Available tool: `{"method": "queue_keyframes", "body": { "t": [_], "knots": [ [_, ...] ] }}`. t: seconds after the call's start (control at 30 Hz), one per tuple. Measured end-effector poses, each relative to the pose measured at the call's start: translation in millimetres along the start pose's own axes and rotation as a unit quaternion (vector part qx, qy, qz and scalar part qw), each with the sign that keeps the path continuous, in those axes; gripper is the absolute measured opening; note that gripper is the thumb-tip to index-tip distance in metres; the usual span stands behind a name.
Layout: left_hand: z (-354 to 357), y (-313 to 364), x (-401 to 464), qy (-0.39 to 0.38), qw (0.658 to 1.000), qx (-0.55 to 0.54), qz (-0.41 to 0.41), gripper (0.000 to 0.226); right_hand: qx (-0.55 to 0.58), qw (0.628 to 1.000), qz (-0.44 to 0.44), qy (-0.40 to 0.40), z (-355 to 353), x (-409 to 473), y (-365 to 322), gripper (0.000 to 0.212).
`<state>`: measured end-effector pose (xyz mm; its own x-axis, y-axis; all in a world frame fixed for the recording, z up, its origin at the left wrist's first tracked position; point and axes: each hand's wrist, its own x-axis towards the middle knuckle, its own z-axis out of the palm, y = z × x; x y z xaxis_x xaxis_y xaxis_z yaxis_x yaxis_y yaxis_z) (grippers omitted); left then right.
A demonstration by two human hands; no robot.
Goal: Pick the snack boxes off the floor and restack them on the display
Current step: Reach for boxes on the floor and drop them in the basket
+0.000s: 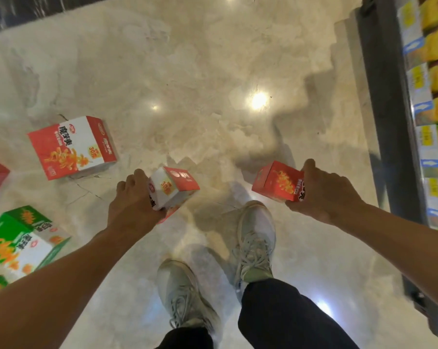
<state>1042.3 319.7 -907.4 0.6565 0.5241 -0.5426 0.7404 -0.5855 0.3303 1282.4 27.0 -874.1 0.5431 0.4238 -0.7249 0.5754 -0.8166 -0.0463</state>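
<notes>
Gripping one red-and-white snack box each, the left hand [133, 201] holds its box [173, 188] tilted, long axis running up-right, "30" badge upward; the right hand [321, 191] clasps another box [275, 182] pointing left. A bigger red box [70, 147] with "30" lies flat on the floor [187, 71]; a green box [21, 241] lies nearby.

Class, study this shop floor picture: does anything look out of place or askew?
Yes. Snack boxes lie scattered on the floor at odd angles: a red box tipped askew, a green box below it, more cut off at the left edge. The left hand and right hand each hold a small red box.
</notes>
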Motion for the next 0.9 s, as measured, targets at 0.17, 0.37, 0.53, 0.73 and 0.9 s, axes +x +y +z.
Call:
{"method": "queue_keyframes", "body": {
  "t": [0.17, 0.37, 0.53, 0.73, 0.9],
  "knots": [
    [-73.1, 33.3, -58.4, 0.012, 0.991, -0.099, -0.094, 0.076, 0.078, 0.996, 0.035, 0.019, -63.4, -61.8, -32.3, 0.084],
    [-221.2, 78.6, -160.7, 0.066, 0.957, -0.225, -0.171, 0.079, 0.202, 0.977, 0.015, 0.070, -176.8, -168.6, -86.9, 0.071],
    [-335.4, 106.8, -260.7, 0.139, 0.927, -0.285, -0.202, 0.068, 0.303, 0.949, -0.034, 0.080, -288.6, -262.8, -125.9, 0.053],
    [-447.3, 145.2, -373.5, 0.230, 0.862, -0.386, -0.233, 0.073, 0.377, 0.918, -0.105, 0.072, -387.2, -366.3, -146.0, 0.050],
    [-492.6, 181.0, -483.9, 0.322, 0.765, -0.486, -0.273, 0.072, 0.365, 0.909, -0.184, 0.082, -444.2, -434.7, -157.0, 0.054]
  ]
}}
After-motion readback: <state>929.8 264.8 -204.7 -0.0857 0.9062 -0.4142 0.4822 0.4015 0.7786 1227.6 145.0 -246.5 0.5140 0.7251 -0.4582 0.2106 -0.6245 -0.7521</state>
